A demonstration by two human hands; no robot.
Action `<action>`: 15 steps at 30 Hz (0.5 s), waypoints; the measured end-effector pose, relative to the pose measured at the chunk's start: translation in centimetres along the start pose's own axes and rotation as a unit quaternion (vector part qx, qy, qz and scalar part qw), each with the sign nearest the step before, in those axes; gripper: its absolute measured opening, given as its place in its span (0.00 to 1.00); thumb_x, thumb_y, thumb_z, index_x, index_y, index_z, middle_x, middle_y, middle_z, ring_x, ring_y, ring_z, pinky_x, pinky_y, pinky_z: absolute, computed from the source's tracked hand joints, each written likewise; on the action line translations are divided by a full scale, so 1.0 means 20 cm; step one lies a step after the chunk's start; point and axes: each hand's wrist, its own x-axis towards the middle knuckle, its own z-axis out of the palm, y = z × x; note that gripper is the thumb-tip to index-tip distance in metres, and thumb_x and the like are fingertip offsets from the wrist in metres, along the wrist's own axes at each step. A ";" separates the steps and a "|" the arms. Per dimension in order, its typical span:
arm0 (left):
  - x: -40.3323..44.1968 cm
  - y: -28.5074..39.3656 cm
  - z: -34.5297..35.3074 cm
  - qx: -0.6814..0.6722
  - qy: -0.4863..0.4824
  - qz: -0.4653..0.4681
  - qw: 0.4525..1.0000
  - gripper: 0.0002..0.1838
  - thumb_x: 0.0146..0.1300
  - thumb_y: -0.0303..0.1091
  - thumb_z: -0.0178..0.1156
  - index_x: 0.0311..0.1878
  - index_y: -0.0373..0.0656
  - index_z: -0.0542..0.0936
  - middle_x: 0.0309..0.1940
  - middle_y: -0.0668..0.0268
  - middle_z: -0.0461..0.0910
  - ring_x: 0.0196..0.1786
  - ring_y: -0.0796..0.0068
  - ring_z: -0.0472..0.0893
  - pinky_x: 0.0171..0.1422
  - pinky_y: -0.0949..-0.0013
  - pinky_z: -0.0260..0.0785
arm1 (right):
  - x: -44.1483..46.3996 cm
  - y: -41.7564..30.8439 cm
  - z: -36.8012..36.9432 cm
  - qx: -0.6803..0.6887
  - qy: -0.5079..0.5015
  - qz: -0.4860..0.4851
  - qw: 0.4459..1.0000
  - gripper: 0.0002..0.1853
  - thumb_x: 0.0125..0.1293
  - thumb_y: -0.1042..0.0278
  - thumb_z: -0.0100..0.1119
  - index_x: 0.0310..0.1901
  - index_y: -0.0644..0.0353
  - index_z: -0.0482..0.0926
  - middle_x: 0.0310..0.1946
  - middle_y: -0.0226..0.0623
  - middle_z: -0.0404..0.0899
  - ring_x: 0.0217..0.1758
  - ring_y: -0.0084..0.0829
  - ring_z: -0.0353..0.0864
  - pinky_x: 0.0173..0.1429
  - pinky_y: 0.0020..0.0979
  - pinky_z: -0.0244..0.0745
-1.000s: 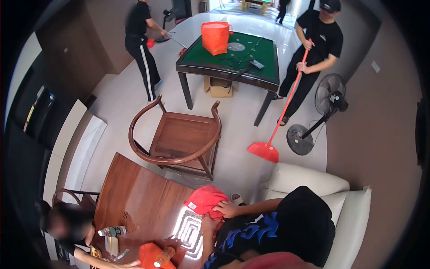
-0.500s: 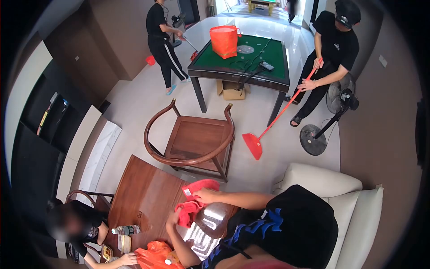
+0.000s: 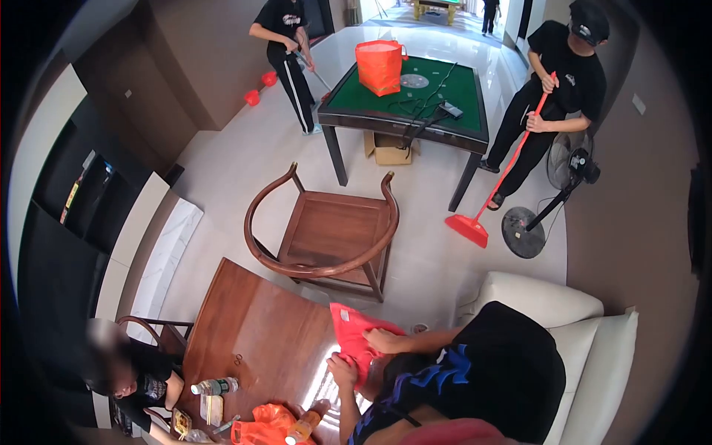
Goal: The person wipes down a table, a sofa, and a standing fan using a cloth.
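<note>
A red cloth (image 3: 354,335) with a small white tag hangs partly folded between my two hands, in front of my body near the right edge of the wooden table. My left hand (image 3: 343,371) grips its lower left side. My right hand (image 3: 384,341) holds it higher up, on the right. Just below my left hand, a bottle with orange liquid (image 3: 302,427) lies beside an orange plastic bag (image 3: 263,426).
A water bottle (image 3: 214,386) and food boxes (image 3: 211,409) are by a seated person at left. A wooden armchair (image 3: 337,222) stands beyond the wooden table (image 3: 252,311). One person sweeps with a red broom (image 3: 469,228) near a fan (image 3: 571,159); another stands behind the green-topped table (image 3: 415,81).
My hands have moved the red cloth right, towards the table edge, and it hangs more spread out. The broom has shifted right. The seated person's hand has drawn away from the orange bag.
</note>
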 end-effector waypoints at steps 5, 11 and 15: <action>0.19 0.13 -0.06 0.050 0.067 -0.090 0.992 0.28 0.59 0.39 0.66 0.57 0.36 0.67 0.55 0.46 0.68 0.59 0.40 0.69 0.61 0.45 0.67 | 0.19 -0.11 -0.11 -0.016 0.073 0.033 0.997 0.15 0.70 0.66 0.49 0.54 0.63 0.73 0.36 0.59 0.83 0.42 0.59 0.85 0.44 0.57 0.81; 0.00 0.29 0.13 0.040 0.069 -0.051 0.996 0.31 0.55 0.40 0.70 0.56 0.36 0.67 0.56 0.47 0.68 0.59 0.41 0.69 0.62 0.46 0.68 | 0.02 0.13 -0.04 -0.012 0.145 0.025 0.989 0.15 0.70 0.68 0.46 0.55 0.62 0.72 0.41 0.60 0.82 0.48 0.62 0.82 0.51 0.59 0.78; -0.11 0.37 0.25 0.031 0.061 -0.004 0.998 0.32 0.53 0.40 0.71 0.57 0.36 0.68 0.56 0.48 0.69 0.59 0.40 0.69 0.64 0.46 0.65 | -0.12 0.37 0.00 0.050 0.092 0.045 0.993 0.14 0.69 0.68 0.49 0.53 0.61 0.70 0.46 0.66 0.78 0.48 0.65 0.81 0.51 0.59 0.77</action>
